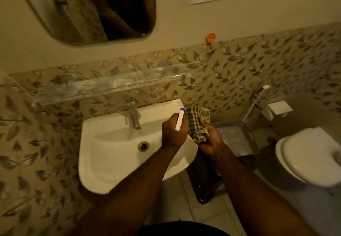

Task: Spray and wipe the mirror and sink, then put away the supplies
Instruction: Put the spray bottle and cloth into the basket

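1. Sink (110, 143), white and empty, lies below and left of the fingers; only its dark drain (143, 145) shows in the bowl.
2. Left hand (174, 133) is curled around a slim white bottle (179, 119) with a blue tip.
3. Right hand (208, 138) grips a bunched checked cloth (198, 125), just right of the bottle.
4. Mirror (92, 8) hangs well above the fingers.
5. Grey bin (238, 139) sits right of them, contents unclear.
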Available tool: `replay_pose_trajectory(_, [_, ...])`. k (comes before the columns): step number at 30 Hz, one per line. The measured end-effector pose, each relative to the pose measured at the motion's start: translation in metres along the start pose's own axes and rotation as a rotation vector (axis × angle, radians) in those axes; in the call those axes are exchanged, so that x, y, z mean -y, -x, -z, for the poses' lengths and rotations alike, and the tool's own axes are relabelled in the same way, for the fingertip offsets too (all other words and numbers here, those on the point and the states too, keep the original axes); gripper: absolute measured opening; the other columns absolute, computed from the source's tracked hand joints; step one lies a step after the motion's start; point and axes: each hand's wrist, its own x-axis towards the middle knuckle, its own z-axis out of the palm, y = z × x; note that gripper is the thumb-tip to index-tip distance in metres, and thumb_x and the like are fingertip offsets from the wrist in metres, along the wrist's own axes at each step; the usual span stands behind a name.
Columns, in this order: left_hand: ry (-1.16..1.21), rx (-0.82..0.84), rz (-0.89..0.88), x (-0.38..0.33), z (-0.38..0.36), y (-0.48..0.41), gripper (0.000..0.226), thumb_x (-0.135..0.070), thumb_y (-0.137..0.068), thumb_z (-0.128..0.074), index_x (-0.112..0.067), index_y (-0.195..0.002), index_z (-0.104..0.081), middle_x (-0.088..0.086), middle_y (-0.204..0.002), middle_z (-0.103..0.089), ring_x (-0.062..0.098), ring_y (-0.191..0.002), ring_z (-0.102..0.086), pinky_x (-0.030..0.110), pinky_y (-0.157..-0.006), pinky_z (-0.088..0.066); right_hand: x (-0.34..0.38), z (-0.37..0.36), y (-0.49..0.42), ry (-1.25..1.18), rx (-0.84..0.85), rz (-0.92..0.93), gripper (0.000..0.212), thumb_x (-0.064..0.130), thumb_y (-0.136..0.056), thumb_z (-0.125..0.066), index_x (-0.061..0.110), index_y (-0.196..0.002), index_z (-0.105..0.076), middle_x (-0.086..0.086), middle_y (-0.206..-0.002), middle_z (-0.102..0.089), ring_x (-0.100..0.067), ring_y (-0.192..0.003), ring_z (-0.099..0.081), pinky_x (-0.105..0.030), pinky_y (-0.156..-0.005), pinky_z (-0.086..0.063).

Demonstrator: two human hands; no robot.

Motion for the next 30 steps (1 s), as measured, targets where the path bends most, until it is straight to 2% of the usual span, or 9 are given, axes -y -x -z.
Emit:
replay_pose_trajectory(4, [0.052,0.072,0.008,-0.020,-0.046,0.012,0.011,-0.017,-0.088,-0.065,-0.008,-0.082,-0.065,0.001,-0.064,-0.062,0.009,-0.052,-0.054,0.010,-0.050,-0.037,0.031,0.042,0.025,-0.086,0.004,0.063,0.040,0.030,-0.092,-0.058,0.005,-0.121,-0.072,-0.015,-0.121,-0.072,-0.026,-0.103,-0.073,-0.037,-0.080,-0.062])
replay_pose_trajectory(9, [0.066,0.209,-0.032,-0.032,-0.084,0.014,0.010,-0.016,-0.091,-0.063,-0.008,-0.086,-0.065,0.000,-0.068,-0.060,0.007,-0.056,-0.052,0.014,-0.050,-0.040,0.046,0.088,0.032,-0.090,-0.150,0.134,0.053,0.029,-0.097,-0.056,0.006,-0.144,-0.052,-0.015,-0.135,-0.064,-0.026,-0.113,-0.068,-0.037,-0.096,-0.056])
replay_pose_trajectory(11, [0.057,0.265,-0.065,-0.030,-0.096,0.008,0.012,-0.015,-0.092,-0.062,-0.005,-0.087,-0.066,0.007,-0.071,-0.062,0.015,-0.059,-0.055,0.014,-0.051,-0.040,0.049,0.102,0.032,-0.057,-0.225,0.148,0.050,0.028,-0.098,-0.057,0.006,-0.143,-0.054,-0.015,-0.131,-0.066,-0.025,-0.108,-0.070,-0.037,-0.087,-0.061])
replay_pose_trajectory(15, [0.037,0.360,-0.116,-0.017,-0.130,-0.006,0.016,-0.018,-0.094,-0.061,-0.005,-0.088,-0.066,0.013,-0.076,-0.067,0.024,-0.068,-0.062,0.030,-0.059,-0.048,0.051,0.124,0.031,-0.074,-0.362,0.218,0.052,0.025,-0.095,-0.062,0.005,-0.143,-0.054,-0.014,-0.125,-0.068,-0.024,-0.100,-0.072,-0.034,-0.075,-0.060])
replay_pose_trajectory(19, [0.062,0.347,-0.095,-0.002,-0.167,-0.013,0.022,-0.035,-0.097,-0.059,-0.017,-0.086,-0.064,-0.002,-0.076,-0.063,0.011,-0.068,-0.060,0.029,-0.061,-0.053,0.055,0.152,0.033,-0.134,-0.468,0.251,0.040,0.016,-0.096,-0.060,0.004,-0.134,-0.059,-0.018,-0.125,-0.068,-0.031,-0.106,-0.069,-0.043,-0.085,-0.057])
replay_pose_trajectory(22, [-0.054,0.289,-0.003,0.011,-0.194,-0.017,0.042,-0.055,-0.094,-0.052,-0.015,-0.085,-0.065,-0.001,-0.087,-0.058,0.012,-0.074,-0.057,0.029,-0.066,-0.053,0.060,0.177,0.026,-0.097,-0.552,0.248,0.038,0.012,-0.096,-0.061,0.005,-0.134,-0.059,-0.020,-0.126,-0.068,-0.036,-0.113,-0.067,-0.047,-0.089,-0.056])
replay_pose_trajectory(24, [-0.148,0.298,-0.004,0.016,-0.211,-0.022,0.052,-0.062,-0.093,-0.045,-0.016,-0.080,-0.065,-0.001,-0.081,-0.057,0.013,-0.072,-0.053,0.031,-0.065,-0.049,0.068,0.192,0.017,-0.067,-0.612,0.231,0.041,0.009,-0.095,-0.062,0.005,-0.135,-0.058,-0.020,-0.127,-0.068,-0.038,-0.117,-0.065,-0.050,-0.093,-0.056])
replay_pose_trajectory(27, [-0.151,0.398,0.008,0.015,-0.235,-0.035,0.038,-0.045,-0.096,-0.056,-0.011,-0.085,-0.069,0.001,-0.077,-0.061,0.013,-0.070,-0.054,0.028,-0.064,-0.045,0.086,0.211,-0.003,-0.015,-0.635,0.183,0.034,0.005,-0.095,-0.061,0.006,-0.130,-0.061,-0.021,-0.125,-0.068,-0.039,-0.117,-0.064,-0.054,-0.101,-0.052])
replay_pose_trajectory(30, [-0.137,0.406,0.076,0.020,-0.256,-0.043,0.027,-0.033,-0.092,-0.067,-0.007,-0.097,-0.073,0.007,-0.088,-0.070,0.017,-0.076,-0.064,0.026,-0.066,-0.050,0.105,0.235,-0.027,0.093,-0.652,0.110,0.035,0.003,-0.094,-0.063,0.008,-0.128,-0.063,-0.019,-0.119,-0.071,-0.037,-0.107,-0.068,-0.047,-0.086,-0.060])
